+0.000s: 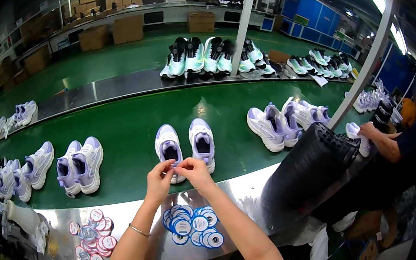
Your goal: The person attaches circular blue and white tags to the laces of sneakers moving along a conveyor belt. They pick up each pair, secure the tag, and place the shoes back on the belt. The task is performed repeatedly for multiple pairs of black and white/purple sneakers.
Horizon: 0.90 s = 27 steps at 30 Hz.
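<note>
A pair of white and lilac sneakers stands on the green belt in front of me: a left sneaker (167, 137) and a right sneaker (201, 133), toes pointing away. Over the heel of the left sneaker, the fingertips of my left hand (159, 181) and my right hand (197, 174) meet in a pinch. Whatever small thing is between them is too small to make out. Below my wrists, on the metal ledge (244, 191), lies a pile of round blue-rimmed tags (182, 227). Left of my left forearm is a pile of round red-rimmed tags (104, 242).
More lilac sneakers (86, 165) line the belt to the left, others (266, 127) to the right. A tall black plastic-wrapped roll (309, 169) stands right of my arm. Mint-green sneakers (194, 56) sit on the far ledge. A co-worker (410, 136) handles a shoe at right.
</note>
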Each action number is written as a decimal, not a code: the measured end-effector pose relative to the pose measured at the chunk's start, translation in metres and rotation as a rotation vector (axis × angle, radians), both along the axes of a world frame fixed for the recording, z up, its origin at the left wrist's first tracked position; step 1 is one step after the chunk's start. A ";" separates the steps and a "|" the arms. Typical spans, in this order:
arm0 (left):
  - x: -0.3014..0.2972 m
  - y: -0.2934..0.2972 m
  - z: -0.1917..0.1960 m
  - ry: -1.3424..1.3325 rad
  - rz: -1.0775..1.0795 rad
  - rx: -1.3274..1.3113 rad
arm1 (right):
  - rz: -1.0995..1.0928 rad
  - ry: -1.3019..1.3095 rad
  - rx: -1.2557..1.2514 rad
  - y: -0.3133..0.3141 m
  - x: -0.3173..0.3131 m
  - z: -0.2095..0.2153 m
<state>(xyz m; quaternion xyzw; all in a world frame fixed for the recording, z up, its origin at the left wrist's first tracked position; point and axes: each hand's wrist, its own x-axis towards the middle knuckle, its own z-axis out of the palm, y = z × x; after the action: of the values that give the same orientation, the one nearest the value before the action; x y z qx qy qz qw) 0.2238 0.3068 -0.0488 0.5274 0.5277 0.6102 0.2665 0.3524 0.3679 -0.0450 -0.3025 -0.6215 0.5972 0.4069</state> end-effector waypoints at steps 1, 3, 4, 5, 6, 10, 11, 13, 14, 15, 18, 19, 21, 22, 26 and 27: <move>0.000 0.000 0.000 0.000 -0.003 -0.002 | 0.008 -0.007 -0.013 -0.001 0.000 0.002; -0.001 0.000 0.000 -0.060 -0.038 0.004 | 0.026 -0.008 -0.035 -0.004 0.002 0.005; -0.001 0.000 0.000 -0.057 -0.043 -0.001 | 0.043 -0.007 -0.055 -0.005 0.002 0.007; -0.001 0.000 0.000 -0.042 -0.037 -0.003 | 0.038 -0.004 -0.061 -0.004 0.001 0.006; -0.001 0.000 0.001 -0.027 -0.032 -0.006 | 0.050 -0.021 -0.043 -0.002 0.001 0.005; 0.004 0.001 0.004 -0.082 -0.070 -0.064 | 0.001 0.058 -0.035 -0.001 0.012 0.016; 0.001 0.000 0.003 0.017 -0.046 -0.053 | -0.043 0.035 0.026 0.002 0.022 0.024; -0.005 -0.007 0.006 0.073 0.020 -0.081 | -0.189 -0.029 0.049 0.003 0.049 0.044; -0.011 -0.008 0.001 0.029 0.067 -0.106 | -0.260 -0.079 0.092 0.000 0.066 0.058; -0.012 -0.011 0.003 -0.050 0.078 -0.136 | -0.312 -0.111 0.105 0.003 0.090 0.058; -0.026 -0.017 -0.006 -0.171 0.181 -0.162 | -0.348 -0.176 0.150 -0.004 0.158 0.050; -0.027 -0.021 -0.004 -0.131 0.270 -0.251 | -0.398 -0.289 0.098 -0.009 0.177 0.040; -0.026 -0.025 -0.008 0.029 0.369 -0.173 | -0.427 -0.467 0.134 -0.022 0.200 0.016; -0.021 -0.025 -0.006 0.189 0.460 -0.089 | -0.460 -0.646 0.173 -0.029 0.205 0.011; 0.047 -0.030 0.001 0.375 0.175 0.075 | -0.484 -0.824 0.181 -0.037 0.198 -0.008; 0.076 -0.040 0.010 0.324 0.008 0.007 | -0.485 -0.898 0.172 -0.034 0.192 -0.011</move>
<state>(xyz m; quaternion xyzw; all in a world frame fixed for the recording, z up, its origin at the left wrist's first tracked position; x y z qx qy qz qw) 0.2993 0.2663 -0.0389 0.6176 0.5639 0.5201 0.1736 0.5444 0.3341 -0.0557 -0.6298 -0.6938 0.2440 0.2500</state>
